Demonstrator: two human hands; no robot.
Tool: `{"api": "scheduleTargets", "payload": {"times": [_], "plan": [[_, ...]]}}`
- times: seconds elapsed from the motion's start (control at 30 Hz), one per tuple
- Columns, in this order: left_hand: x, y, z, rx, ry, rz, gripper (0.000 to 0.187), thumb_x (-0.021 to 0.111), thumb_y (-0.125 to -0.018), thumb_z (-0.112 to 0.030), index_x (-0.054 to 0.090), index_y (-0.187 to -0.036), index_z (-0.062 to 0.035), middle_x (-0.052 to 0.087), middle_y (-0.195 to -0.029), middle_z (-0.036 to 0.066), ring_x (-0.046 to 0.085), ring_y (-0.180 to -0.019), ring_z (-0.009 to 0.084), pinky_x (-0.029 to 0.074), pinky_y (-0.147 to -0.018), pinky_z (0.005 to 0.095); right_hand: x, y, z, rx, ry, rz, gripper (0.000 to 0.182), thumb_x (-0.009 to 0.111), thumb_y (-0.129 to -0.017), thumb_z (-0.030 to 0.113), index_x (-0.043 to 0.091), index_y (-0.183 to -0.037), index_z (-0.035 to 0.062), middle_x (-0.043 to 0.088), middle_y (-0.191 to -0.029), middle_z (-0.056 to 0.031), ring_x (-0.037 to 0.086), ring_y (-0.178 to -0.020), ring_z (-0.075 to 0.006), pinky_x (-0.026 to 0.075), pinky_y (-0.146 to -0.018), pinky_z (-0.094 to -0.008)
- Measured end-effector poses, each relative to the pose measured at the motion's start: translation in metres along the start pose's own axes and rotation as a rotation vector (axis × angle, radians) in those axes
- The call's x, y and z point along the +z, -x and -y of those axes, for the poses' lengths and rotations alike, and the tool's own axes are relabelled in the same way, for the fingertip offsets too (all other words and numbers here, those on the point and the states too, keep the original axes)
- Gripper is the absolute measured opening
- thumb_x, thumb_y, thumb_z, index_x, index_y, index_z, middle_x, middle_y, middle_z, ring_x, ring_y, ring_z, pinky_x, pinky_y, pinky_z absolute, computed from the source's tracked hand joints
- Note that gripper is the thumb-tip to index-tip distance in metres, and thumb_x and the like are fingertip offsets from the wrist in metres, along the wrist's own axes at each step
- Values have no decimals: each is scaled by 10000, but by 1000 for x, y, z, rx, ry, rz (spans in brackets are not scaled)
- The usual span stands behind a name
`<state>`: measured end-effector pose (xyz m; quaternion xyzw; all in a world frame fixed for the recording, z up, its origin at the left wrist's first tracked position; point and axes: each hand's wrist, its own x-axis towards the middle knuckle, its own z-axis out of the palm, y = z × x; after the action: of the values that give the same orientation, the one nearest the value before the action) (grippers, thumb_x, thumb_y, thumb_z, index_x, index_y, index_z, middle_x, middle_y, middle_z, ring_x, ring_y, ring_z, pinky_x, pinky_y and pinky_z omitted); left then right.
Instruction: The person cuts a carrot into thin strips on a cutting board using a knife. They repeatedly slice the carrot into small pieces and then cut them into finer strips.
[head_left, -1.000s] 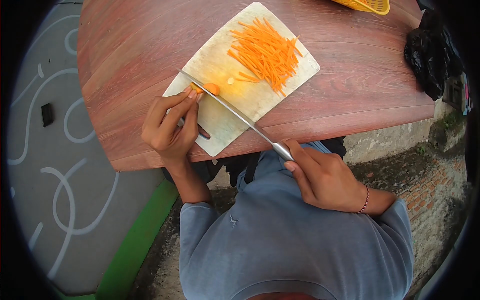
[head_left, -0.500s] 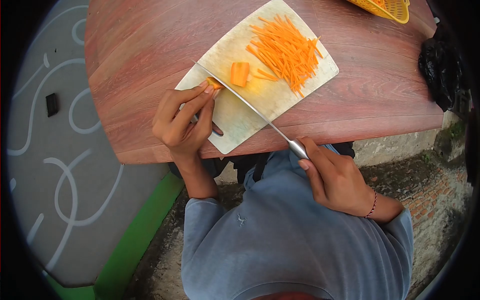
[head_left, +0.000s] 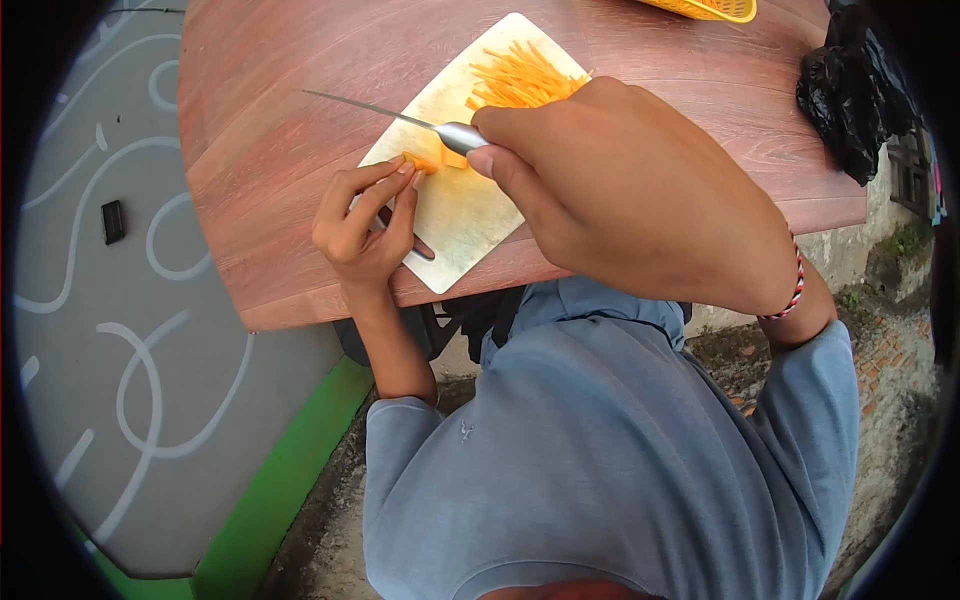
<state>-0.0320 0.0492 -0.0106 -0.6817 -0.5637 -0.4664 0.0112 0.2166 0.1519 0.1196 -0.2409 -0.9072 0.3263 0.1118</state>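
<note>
My left hand [head_left: 368, 225] pinches a small orange carrot piece [head_left: 418, 162] at the left part of the pale cutting board [head_left: 470, 215]. In my right hand [head_left: 640, 190] is the handle of a knife [head_left: 460, 137], raised high toward the camera, its blade pointing left above the board and table. A second carrot piece [head_left: 453, 158] lies on the board, partly hidden by the knife handle. Carrot strips [head_left: 520, 77] are piled on the far part of the board, and my right hand covers some of them.
The board rests on a reddish wooden table [head_left: 290, 130]. A yellow basket [head_left: 725, 10] stands at the far edge of view, and a black plastic bag [head_left: 845, 105] lies at the right. A small dark object [head_left: 113, 222] is on the grey floor.
My right hand has lifted the knife off the board area, up toward the camera and leftward. My left hand still holds the carrot piece. The whole view has shifted slightly.
</note>
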Motion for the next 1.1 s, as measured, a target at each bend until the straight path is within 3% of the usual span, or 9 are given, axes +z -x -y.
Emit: {"api": "scheduleTargets", "payload": {"times": [0.17, 0.23, 0.3, 0.37, 0.47, 0.77, 0.93, 1.0, 1.1], "plan": [[-1, -3, -4, -40, -31, 74, 290, 879, -769, 63, 836, -1043, -21, 774, -1043, 130, 742, -828, 236, 589, -690, 333, -56, -1, 41, 72, 150, -73, 300, 673, -995, 150, 718, -1250, 0, 677, -737, -214, 679, -695, -403, 496, -648, -507], [1, -8, -7, -31, -58, 102, 306, 893, -765, -10, 846, -1062, -66, 787, -1062, 71, 691, -822, 228, 546, -664, 333, -72, -2, 48, 55, 165, -46, 378, 702, -965, 130, 704, -1320, 0, 682, -749, -213, 679, -688, -395, 496, -642, -496], [1, -9, -6, -17, -116, 115, 299, 895, -766, -50, 842, -1060, -65, 783, -1082, 63, 682, -889, 244, 557, -694, 344, -90, 0, 40, 86, 319, 287, 480, 748, -897, 94, 681, -1362, -3, 684, -767, -216, 686, -715, -398, 501, -655, -492], [-2, -10, -9, -59, -146, 132, 277, 898, -761, -75, 839, -1031, -57, 777, -1058, 65, 681, -909, 254, 567, -710, 351, -98, 5, 33, -67, 320, 210, 562, 778, -837, 70, 665, -1383, -3, 686, -780, -207, 692, -746, -401, 506, -675, -494], [-4, -10, -7, -69, -139, 117, 286, 911, -746, -90, 838, -1019, -47, 775, -1027, 72, 682, -927, 263, 570, -757, 368, -119, 8, 41, -6, 421, 378, 627, 786, -811, 65, 648, -1421, 28, 682, -791, -183, 695, -753, -394, 500, -676, -498], [-7, -10, -8, -31, -164, 92, 256, 935, -748, -179, 823, -947, -65, 775, -1033, 52, 696, -890, 250, 577, -779, 383, -142, 27, 5, -85, 207, 322, 560, 803, -824, 77, 718, -1378, 72, 690, -781, -164, 686, -717, -360, 496, -661, -448], [-7, -28, -31, 28, -198, 166, 376, 890, -826, -292, 812, -1128, -83, 758, -1182, 82, 681, -1111, 293, 558, -955, 430, -151, 34, 0, 16, 201, 301, 465, 784, -857, 64, 764, -1320, 91, 730, -792, -168, 708, -712, -344, 531, -664, -443], [1, -33, -38, 91, -177, 299, 426, 863, -858, -331, 797, -1202, -89, 740, -1252, 90, 634, -1240, 308, 507, -1065, 463, -153, 34, 3, 31, 221, 300, 458, 777, -862, 63, 762, -1319, 86, 735, -798, -170, 711, -717, -346, 533, -666, -446], [16, -21, -26, 98, -171, 314, 453, 873, -848, -319, 788, -1228, -86, 734, -1246, 86, 631, -1201, 305, 495, -1053, 473, -155, 31, 0, -65, 166, 279, 432, 754, -876, 56, 761, -1308, 62, 746, -819, -180, 718, -729, -357, 539, -674, -455]]}}
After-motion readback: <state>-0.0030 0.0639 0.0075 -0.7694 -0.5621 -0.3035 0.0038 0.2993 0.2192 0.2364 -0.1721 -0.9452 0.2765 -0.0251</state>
